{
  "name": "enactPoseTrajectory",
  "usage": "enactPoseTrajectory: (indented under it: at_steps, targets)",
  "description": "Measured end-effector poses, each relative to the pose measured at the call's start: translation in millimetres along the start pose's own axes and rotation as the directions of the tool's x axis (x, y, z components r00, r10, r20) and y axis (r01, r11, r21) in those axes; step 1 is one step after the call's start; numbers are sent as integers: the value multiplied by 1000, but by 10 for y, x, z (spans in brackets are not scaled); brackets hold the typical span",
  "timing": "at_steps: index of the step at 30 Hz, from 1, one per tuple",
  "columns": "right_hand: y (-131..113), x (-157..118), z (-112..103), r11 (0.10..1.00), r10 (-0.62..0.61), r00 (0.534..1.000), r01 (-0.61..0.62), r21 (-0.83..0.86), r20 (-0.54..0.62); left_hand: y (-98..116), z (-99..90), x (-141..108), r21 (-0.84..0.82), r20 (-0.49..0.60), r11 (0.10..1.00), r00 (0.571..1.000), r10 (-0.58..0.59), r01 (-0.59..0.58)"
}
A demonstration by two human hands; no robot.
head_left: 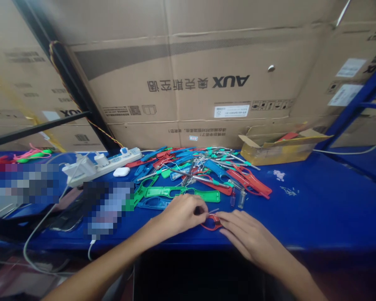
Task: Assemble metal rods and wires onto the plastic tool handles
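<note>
A red plastic lighter casing [210,227] with a looped opening lies between my hands at the table's front edge. My right hand [249,234] is closed on its right end, the thumb below and the fingers above. My left hand [185,212] is pinched at the casing's upper left side; whatever its fingertips hold is hidden. A thin clear strip shows just above the casing. Beyond my hands, green casing halves [188,193] and a blue casing [153,202] lie at the near side of a heap of long-nosed lighter parts [194,165] with metal tubes and white wires.
On the blue table [326,200], an opened cardboard box [275,150] stands at the back right, near small pale pieces [279,174]. At left are a power strip [113,162], a white earphone case [121,172], cables and a blurred-out phone [105,211]. Large cartons [191,54] stand behind.
</note>
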State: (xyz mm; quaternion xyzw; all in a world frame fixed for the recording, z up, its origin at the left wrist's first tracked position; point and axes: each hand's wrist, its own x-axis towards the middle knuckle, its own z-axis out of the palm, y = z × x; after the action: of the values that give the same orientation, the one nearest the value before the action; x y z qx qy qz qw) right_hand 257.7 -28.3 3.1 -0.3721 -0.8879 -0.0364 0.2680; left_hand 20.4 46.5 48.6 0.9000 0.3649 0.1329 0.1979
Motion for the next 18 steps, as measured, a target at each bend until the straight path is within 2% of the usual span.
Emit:
enactPoseTrajectory:
  at_steps: [5,9,11,14,18]
  targets:
    - [56,87,-16,993,-29,994,17,115,101,82,-49,62,145,73,989,997,-40,29]
    - [80,101,-34,984,-55,996,42,172,71,150,-109,208,190,150,982,987,-50,21]
    - [90,104,-43,982,-68,996,56,182,60,147,-159,287,174,214,985,977,-16,-21]
    - [104,110,-45,976,-71,992,48,210,103,93,-252,363,91,309,991,949,66,-98]
    - [110,107,-38,972,-66,987,31,231,145,-2,-320,366,-19,363,990,922,134,-137]
